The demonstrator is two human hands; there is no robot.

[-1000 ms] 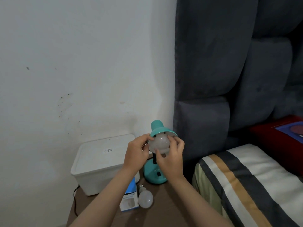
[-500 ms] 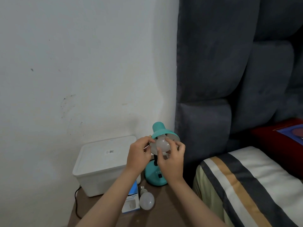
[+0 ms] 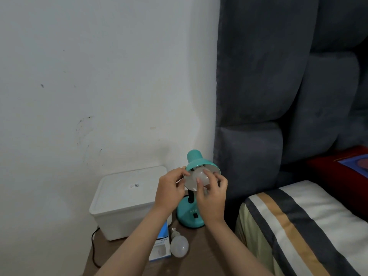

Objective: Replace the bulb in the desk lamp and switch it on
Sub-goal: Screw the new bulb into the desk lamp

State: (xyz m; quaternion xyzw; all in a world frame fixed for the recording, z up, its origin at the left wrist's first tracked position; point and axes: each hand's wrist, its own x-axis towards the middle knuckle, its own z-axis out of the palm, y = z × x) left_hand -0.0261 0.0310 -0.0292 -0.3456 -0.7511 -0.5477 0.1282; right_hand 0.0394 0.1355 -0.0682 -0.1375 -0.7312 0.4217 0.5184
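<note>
A teal desk lamp point(image 3: 196, 158) stands on a brown bedside table point(image 3: 201, 253), its shade tilted toward me. A white bulb point(image 3: 194, 181) sits in the mouth of the shade. My right hand point(image 3: 212, 198) has its fingers wrapped around the bulb's dome. My left hand point(image 3: 170, 189) pinches the left rim of the shade. The lamp's round base point(image 3: 189, 217) shows a black switch. A second white bulb point(image 3: 178, 246) lies on its side on the table beside a blue and white bulb box point(image 3: 160, 249).
A white lidded plastic box point(image 3: 127, 198) takes up the table's back left, with a black cable point(image 3: 93, 248) hanging off the left edge. A grey padded headboard point(image 3: 278, 96) and a striped bed point(image 3: 308, 226) stand right of the table. A white wall is behind.
My right hand's fingers have shifted around the bulb, and the bulb sits slightly deeper in the shade. The view has drifted a little; the lamp stays in place.
</note>
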